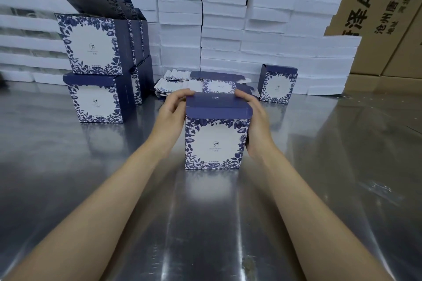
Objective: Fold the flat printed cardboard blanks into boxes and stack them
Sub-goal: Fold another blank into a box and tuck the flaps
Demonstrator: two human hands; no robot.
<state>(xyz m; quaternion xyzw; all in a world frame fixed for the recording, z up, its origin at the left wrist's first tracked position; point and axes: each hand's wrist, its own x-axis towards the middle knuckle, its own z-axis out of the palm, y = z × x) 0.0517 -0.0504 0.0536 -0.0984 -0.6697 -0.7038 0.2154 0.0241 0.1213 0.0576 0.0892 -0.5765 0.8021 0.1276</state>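
Observation:
A folded box [214, 143], white with a blue floral border and a dark blue lid flap, stands upright on the steel table [91, 189] in the middle. My left hand [171, 114] grips its left side, fingers on the lid's top corner. My right hand [255, 121] clasps the right side, fingers over the lid's far right corner. Behind the box lies a pile of flat printed blanks [205, 84]. At the left stands a stack of folded boxes [96, 98], the top one [91, 45] with its lid open. A single folded box [277, 84] stands at the right rear.
White foam slabs [251, 29] are piled in a wall along the back of the table. Brown shipping cartons [383, 7] with black print rise behind them at the right. More foam stacks [27, 29] fill the far left.

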